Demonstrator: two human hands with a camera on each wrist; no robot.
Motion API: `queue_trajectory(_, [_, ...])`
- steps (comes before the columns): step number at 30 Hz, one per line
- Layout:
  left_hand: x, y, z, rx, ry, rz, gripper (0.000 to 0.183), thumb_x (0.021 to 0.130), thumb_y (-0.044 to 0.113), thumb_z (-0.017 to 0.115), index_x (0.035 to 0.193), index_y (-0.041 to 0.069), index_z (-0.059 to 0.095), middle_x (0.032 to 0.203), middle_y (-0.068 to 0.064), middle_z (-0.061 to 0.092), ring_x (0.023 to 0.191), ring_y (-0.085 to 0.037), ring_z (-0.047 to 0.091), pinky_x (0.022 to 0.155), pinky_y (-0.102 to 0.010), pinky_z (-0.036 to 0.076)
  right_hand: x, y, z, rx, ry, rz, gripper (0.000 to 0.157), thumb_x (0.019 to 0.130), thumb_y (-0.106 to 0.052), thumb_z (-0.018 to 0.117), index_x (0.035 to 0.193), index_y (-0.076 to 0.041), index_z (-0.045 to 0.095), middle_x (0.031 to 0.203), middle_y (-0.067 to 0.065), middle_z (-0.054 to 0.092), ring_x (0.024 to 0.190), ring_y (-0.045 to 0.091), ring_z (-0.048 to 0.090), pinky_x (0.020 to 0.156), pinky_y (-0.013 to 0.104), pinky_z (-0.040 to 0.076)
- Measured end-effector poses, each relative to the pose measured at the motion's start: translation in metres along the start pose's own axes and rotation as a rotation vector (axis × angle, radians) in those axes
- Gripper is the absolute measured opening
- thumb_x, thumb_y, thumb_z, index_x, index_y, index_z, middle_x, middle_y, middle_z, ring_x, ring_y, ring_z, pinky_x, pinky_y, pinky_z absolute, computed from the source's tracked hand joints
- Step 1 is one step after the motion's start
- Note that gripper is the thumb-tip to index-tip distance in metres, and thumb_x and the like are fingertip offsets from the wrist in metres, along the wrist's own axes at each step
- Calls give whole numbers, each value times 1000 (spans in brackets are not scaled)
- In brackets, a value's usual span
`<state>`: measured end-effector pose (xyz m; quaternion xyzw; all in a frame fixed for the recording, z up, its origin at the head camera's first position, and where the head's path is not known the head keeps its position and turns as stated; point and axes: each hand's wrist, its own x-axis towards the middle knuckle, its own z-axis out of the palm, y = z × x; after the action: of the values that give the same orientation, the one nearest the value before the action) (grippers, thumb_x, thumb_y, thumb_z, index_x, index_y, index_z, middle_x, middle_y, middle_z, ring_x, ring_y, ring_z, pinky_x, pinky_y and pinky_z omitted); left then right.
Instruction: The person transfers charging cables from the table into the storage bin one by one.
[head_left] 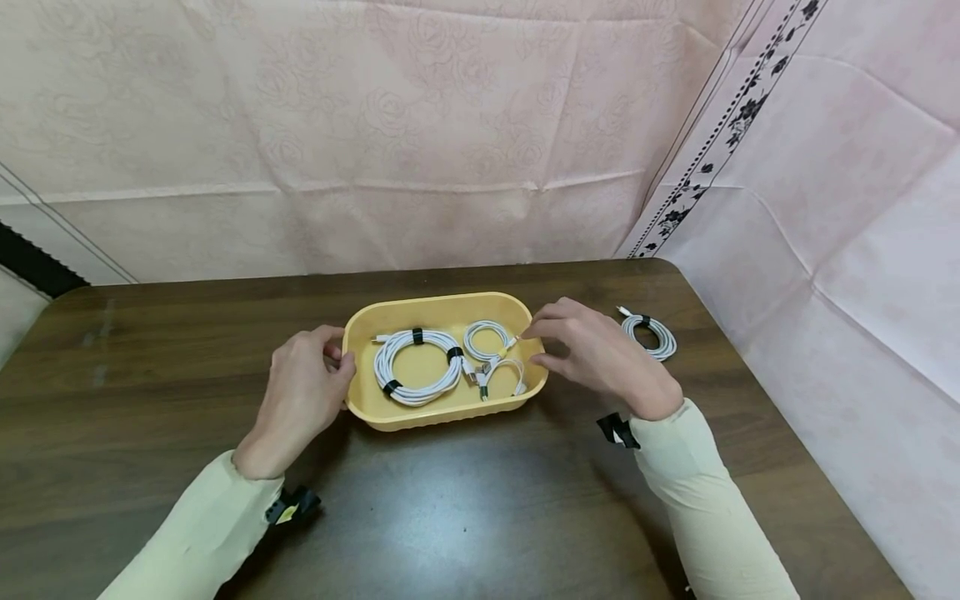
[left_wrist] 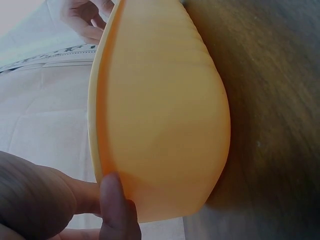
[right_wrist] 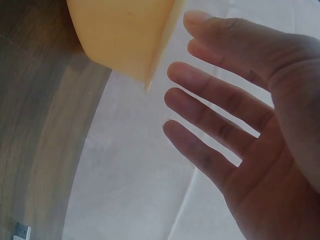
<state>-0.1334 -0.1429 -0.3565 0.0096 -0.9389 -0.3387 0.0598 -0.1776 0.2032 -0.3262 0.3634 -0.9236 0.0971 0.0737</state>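
A yellow plastic basket point(head_left: 408, 419) stands on the table, its outer wall filling much of the left wrist view. My left hand point(head_left: 303, 383) pinches its left end, thumb and fingers at the rim. Inside lies a large coil of white cable point(head_left: 422, 397) bound with black ties. To its right are a smaller white coil point(head_left: 487, 323) and white cable ends with plugs point(head_left: 483, 379). My right hand point(head_left: 592, 354) is at the basket's right end in the head view. In the right wrist view its fingers point(right_wrist: 215, 87) are extended and spread, holding nothing.
Another coiled white cable point(head_left: 663, 343) with a black tie lies on the brown table point(head_left: 187, 358), beyond my right hand. Patterned pale cloth point(head_left: 420, 125) hangs along the table's back and right edges.
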Motion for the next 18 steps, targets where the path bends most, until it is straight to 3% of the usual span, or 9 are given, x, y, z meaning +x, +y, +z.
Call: queue_trajectory(18, [0, 1, 0, -9, -11, -10, 40, 97, 10, 59, 132, -9, 59, 104, -22, 62, 75, -25, 64, 54, -26, 52, -3, 4, -3, 11, -6, 36, 27, 88, -21, 81, 113, -12, 77, 114, 1, 71, 110, 18, 65, 95, 38, 55])
